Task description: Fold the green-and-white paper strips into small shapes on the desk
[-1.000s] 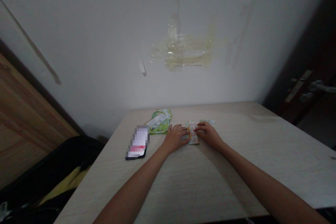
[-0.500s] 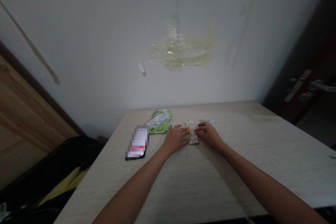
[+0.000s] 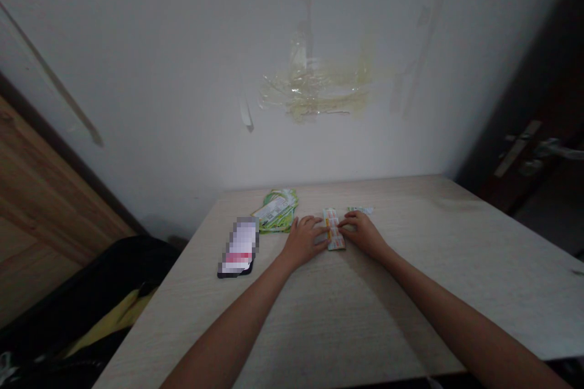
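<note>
A narrow folded paper strip (image 3: 334, 232), printed in white, orange and yellow, lies upright in my view on the pale wooden tabletop (image 3: 328, 322). My left hand (image 3: 306, 239) rests at its left edge, fingers spread, the index finger and thumb touching the paper. From the right, my right hand (image 3: 360, 233) bends its thumb and index finger close together on the strip's right edge. Just beyond the right fingers lies a small green-and-white printed piece (image 3: 361, 210), partly covered by that hand.
Left of my left hand is a heap of green-and-white printed packets (image 3: 277, 213). A phone (image 3: 238, 249) with a blurred screen lies nearer me. Behind the table rises a wall (image 3: 182, 73) with peeling clear tape (image 3: 314, 88). A dark bag (image 3: 114, 279) sits past the left edge.
Almost nothing differs. Both hands stay at the paper strip, with only slight shifts of the fingers.
</note>
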Motion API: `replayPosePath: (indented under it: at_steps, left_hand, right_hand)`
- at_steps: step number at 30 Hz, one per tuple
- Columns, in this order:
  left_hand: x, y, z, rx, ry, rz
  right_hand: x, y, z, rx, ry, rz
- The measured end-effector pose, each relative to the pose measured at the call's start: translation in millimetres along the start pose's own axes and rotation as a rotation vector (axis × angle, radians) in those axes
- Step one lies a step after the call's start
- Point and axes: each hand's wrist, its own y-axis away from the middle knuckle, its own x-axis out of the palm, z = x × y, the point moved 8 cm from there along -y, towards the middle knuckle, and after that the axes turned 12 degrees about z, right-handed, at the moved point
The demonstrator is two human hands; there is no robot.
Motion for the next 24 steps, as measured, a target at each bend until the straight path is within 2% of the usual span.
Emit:
replayPosePath:
  at_steps: [24]
  left_hand:
    - [5.1, -1.7, 4.5, -0.005, -0.004, 0.038]
  right_hand:
    - [-1.0, -3.0, 2.5, 0.027, -0.010, 0.011]
